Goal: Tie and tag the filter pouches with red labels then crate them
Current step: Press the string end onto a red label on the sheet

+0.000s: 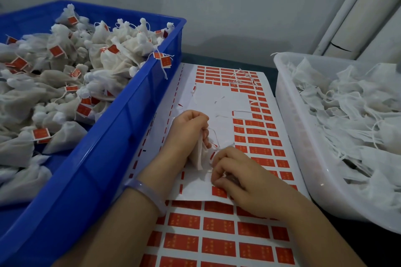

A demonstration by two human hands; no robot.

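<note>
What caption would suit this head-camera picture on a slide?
Left hand grips a filter pouch while right hand pinches its string over red label sheets.

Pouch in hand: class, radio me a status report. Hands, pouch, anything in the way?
Left hand grips pouch. Right hand pinches its string over label sheet. Nothing between hands and crate.

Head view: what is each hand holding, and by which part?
Left hand grips a white filter pouch by its string end, with the body hanging below the fist. Right hand seems to pinch its drawstring at the fingertips.

Blue crate (pixel 112 141), red labels (pixel 258 140)
</note>
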